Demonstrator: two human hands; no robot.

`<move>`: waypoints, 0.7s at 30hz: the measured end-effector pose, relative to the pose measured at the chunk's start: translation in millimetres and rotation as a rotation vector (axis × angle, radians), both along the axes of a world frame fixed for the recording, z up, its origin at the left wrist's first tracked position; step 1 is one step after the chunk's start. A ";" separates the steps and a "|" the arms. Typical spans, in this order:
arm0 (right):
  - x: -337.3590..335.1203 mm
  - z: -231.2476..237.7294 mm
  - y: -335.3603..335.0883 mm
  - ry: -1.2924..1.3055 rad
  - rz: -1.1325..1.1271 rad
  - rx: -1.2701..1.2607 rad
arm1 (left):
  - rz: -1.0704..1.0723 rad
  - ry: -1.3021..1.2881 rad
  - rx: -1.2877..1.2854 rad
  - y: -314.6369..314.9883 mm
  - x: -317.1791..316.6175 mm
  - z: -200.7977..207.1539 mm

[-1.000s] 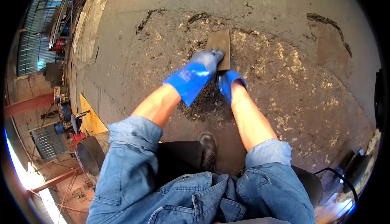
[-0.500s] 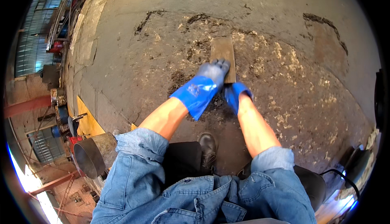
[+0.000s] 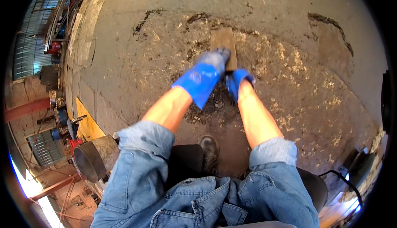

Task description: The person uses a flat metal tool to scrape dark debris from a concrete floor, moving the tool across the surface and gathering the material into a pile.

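A flat, rectangular, brownish-grey plate [image 3: 223, 38] lies on or close over the rough, dirt-crusted surface in front of me. My left hand [image 3: 215, 57], in a grey-and-blue rubber glove, bears on the plate's left side with its fingers curled over it; motion blurs it a little. At the plate's near end is my right hand [image 3: 237, 79], in a blue glove. Its fingers are hidden behind the cuff and wrist, so their grip does not show. Dark loose crumbs [image 3: 217, 104] are gathered on the near side of my hands.
Pale flecks and dark ridges of crust [image 3: 328, 19] mark the ground. My dark boot [image 3: 209, 149] stands below my hands. To the left are a round metal drum [image 3: 93, 157], a yellow board [image 3: 89, 120] and cluttered shelving. A black cable [image 3: 345, 178] curves at the lower right.
Both hands and the plate have slid a short way forward, away from me, and slightly left. More of the dark crumbs now show on the near side.
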State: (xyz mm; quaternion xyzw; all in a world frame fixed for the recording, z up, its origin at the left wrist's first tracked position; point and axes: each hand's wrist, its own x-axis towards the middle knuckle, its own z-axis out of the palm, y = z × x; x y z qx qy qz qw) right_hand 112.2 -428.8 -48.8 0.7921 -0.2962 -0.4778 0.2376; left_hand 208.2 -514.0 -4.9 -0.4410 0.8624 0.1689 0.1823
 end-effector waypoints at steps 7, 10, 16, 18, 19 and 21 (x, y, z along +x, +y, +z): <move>8.0 -94.9 -39.4 1.097 0.976 -0.544 | 0.131 0.221 0.021 -19.6 -0.7 -21.3; 5.8 -97.0 -26.3 1.022 0.887 -0.503 | 0.019 0.099 -0.012 -14.7 -5.3 -21.7; -22.9 -37.9 -10.8 -0.141 0.005 -0.086 | -0.120 -0.027 -0.021 -18.1 -28.8 7.4; -19.0 -27.6 -9.1 -0.424 -0.178 -0.016 | -0.104 -0.044 -0.065 -19.8 -22.7 -0.2; -23.1 -38.8 -3.1 -0.318 -0.124 -0.012 | -0.139 -0.065 -0.098 -9.9 -25.2 -4.7; -26.9 -74.3 5.3 0.100 0.180 -0.101 | -0.255 -0.088 -0.161 10.5 -21.4 -25.2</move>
